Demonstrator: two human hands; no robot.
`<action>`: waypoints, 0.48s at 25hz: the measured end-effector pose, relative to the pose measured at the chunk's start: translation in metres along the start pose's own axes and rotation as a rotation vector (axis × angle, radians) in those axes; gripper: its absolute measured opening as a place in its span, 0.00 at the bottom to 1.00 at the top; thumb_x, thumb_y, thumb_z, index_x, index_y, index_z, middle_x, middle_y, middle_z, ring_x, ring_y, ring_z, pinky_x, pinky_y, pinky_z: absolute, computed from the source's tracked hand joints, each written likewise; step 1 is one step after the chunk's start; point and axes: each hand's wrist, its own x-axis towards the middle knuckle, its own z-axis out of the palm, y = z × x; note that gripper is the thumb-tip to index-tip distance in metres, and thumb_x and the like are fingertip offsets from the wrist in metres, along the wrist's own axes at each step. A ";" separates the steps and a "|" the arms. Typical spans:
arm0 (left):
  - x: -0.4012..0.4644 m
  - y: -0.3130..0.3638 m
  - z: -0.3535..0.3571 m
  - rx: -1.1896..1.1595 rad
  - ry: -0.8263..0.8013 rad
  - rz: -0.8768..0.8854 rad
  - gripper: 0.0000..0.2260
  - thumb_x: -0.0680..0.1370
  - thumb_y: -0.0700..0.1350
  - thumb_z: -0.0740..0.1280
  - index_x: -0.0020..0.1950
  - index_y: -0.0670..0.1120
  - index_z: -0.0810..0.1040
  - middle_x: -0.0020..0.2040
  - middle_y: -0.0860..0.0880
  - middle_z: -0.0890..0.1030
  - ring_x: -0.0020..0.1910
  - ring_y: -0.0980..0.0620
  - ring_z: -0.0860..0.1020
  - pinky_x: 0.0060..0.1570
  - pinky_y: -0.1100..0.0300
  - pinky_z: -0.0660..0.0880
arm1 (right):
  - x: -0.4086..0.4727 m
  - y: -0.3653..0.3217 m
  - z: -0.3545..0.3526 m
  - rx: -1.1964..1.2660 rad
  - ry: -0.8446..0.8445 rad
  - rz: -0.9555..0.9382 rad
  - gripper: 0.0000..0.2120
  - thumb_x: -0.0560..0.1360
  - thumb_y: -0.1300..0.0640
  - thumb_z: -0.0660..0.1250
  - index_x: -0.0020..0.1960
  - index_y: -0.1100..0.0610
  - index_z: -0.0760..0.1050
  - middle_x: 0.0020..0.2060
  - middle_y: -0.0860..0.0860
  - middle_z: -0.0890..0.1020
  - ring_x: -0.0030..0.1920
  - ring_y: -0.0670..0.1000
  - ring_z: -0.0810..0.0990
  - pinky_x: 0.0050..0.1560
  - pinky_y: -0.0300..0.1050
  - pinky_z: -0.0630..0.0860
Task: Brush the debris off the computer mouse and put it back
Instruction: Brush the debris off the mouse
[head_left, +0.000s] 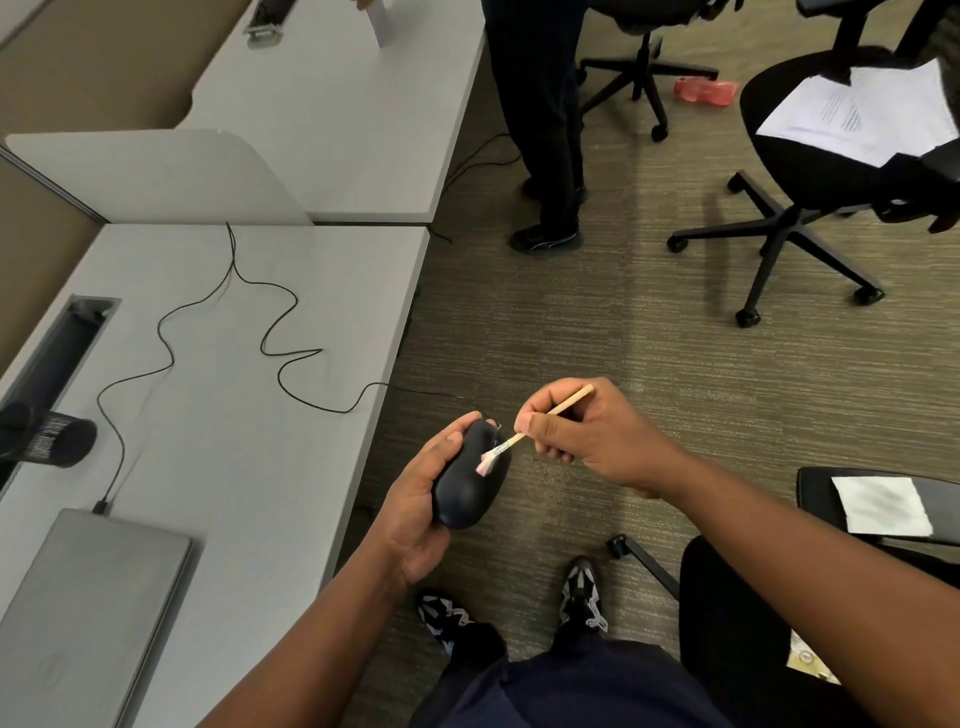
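Note:
My left hand (415, 499) grips a black computer mouse (467, 488), held in the air over the carpet just right of the grey desk (249, 415). Its thin black cable (270, 338) trails back across the desk top. My right hand (587, 431) pinches a small brush (524, 434) with a light wooden handle. The brush's pale pink bristles rest on the top of the mouse near its front end.
A closed grey laptop (88, 608) lies at the desk's near left, with a black mesh cup (57, 441) beyond it. Another person's legs (545, 130) stand ahead. Office chairs (810, 156) with papers sit right, one (883, 509) close by my right arm.

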 end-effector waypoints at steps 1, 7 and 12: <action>0.000 0.000 0.000 0.010 -0.007 -0.001 0.17 0.78 0.50 0.68 0.64 0.50 0.86 0.66 0.46 0.85 0.61 0.49 0.85 0.58 0.53 0.78 | 0.000 0.001 0.000 -0.010 0.015 -0.006 0.06 0.80 0.59 0.72 0.45 0.56 0.84 0.32 0.49 0.81 0.33 0.44 0.77 0.33 0.36 0.74; -0.004 0.001 -0.001 0.058 -0.031 -0.015 0.20 0.78 0.50 0.68 0.69 0.47 0.83 0.66 0.46 0.85 0.62 0.50 0.84 0.59 0.53 0.78 | 0.003 0.004 -0.006 -0.233 0.097 -0.037 0.05 0.80 0.56 0.72 0.46 0.55 0.84 0.33 0.46 0.80 0.32 0.43 0.75 0.34 0.38 0.72; -0.002 0.000 0.000 0.054 -0.043 -0.014 0.21 0.79 0.50 0.67 0.71 0.48 0.81 0.67 0.47 0.85 0.61 0.51 0.84 0.56 0.55 0.80 | 0.005 0.007 -0.007 -0.210 0.232 -0.067 0.04 0.79 0.61 0.71 0.48 0.52 0.82 0.30 0.42 0.78 0.29 0.42 0.72 0.30 0.38 0.69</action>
